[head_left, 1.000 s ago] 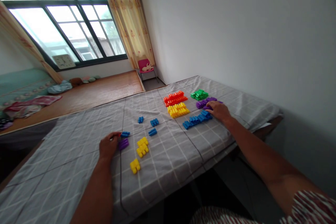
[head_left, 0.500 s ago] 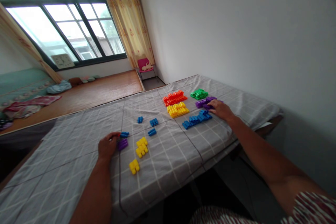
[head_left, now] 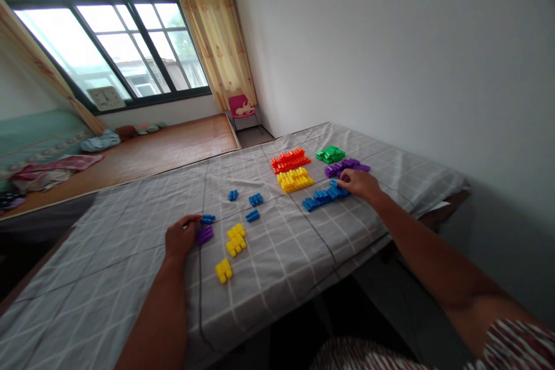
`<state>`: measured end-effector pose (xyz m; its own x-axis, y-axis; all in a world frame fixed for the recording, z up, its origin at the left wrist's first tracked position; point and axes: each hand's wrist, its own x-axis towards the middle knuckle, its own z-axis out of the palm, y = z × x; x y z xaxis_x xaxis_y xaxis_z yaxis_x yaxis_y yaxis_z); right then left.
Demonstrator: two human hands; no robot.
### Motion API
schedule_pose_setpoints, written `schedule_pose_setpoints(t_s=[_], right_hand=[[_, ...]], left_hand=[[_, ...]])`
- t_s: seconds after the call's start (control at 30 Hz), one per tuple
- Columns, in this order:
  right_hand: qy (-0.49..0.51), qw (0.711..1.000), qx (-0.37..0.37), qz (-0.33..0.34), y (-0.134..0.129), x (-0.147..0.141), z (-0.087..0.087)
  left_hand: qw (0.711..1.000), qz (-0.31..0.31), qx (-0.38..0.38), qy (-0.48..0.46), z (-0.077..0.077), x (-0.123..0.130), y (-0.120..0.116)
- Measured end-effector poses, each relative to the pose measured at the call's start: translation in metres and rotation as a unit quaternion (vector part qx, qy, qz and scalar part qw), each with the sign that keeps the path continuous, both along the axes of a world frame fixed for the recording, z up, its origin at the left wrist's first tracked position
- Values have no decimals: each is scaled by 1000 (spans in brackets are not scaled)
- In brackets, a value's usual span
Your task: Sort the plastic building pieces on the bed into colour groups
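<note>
My left hand [head_left: 180,237] rests on the cloth at the left, thumb and forefinger pinching the end of a blue building block [head_left: 208,219]. A small red spot shows at its fingertips. Just below lies a purple building block [head_left: 204,235], close to the fingers. My right hand [head_left: 359,183] is closed at the right end of a row of blue building blocks [head_left: 321,196], its fingertips on a block there. Behind that hand is a pile of purple blocks [head_left: 353,165], partly covered by it.
Red blocks [head_left: 289,160], yellow blocks [head_left: 295,180] and green blocks [head_left: 330,154] lie in piles farther back. Loose blue pieces [head_left: 255,200] and yellow pieces [head_left: 236,239] lie between my hands. The table's checked cloth [head_left: 277,277] reaches towards the white wall [head_left: 390,58].
My right hand has shifted slightly left and nearer, from beside the purple pile onto the end of the blue row. My left hand keeps its place at the blue block. The view shifts slightly.
</note>
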<state>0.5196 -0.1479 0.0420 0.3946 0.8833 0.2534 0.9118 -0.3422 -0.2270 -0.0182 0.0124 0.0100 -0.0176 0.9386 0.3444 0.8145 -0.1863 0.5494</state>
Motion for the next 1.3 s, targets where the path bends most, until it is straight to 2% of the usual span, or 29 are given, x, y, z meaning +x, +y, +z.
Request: schedule_pose_setpoints(t_s=[0.13,0.27,0.37,0.47,0.63,0.73,0.8,0.9,1.0,1.1,1.2,1.3], right_hand=[[8,999,34,-19,-16,5,-1],[8,999,46,14,-33,0,-9],[28,997,63,39,-36,0,-14],[50,992,109,24,-32,15,-15],[95,972,210,-49,-29,56,-7],[101,967,233,-27,-23,45,5],[95,971,216,42,-15,15,13],[110,965,137,196,-1,-55,23],[124,928,62,346,15,-135,25],[107,880,13,463,33,-212,23],[58,850,-24,524,53,-282,21],[-10,861,-43,507,74,-340,20]], left_hand=[[1000,-8,-5,9,-1,0,1],[1000,-6,-9,12,0,1,2],[1000,0,-7,13,1,1,2],[1000,2,-10,10,1,-1,2],[1000,-1,15,-3,1,1,0],[999,-3,47,-25,5,4,-4],[997,8,63,-39,7,5,-6],[995,30,76,-61,7,3,-6],[992,42,81,-88,3,0,-5],[989,46,80,-114,-2,-2,-4],[986,49,81,-139,-4,-4,-4],[983,49,82,-156,-3,-6,-5]])
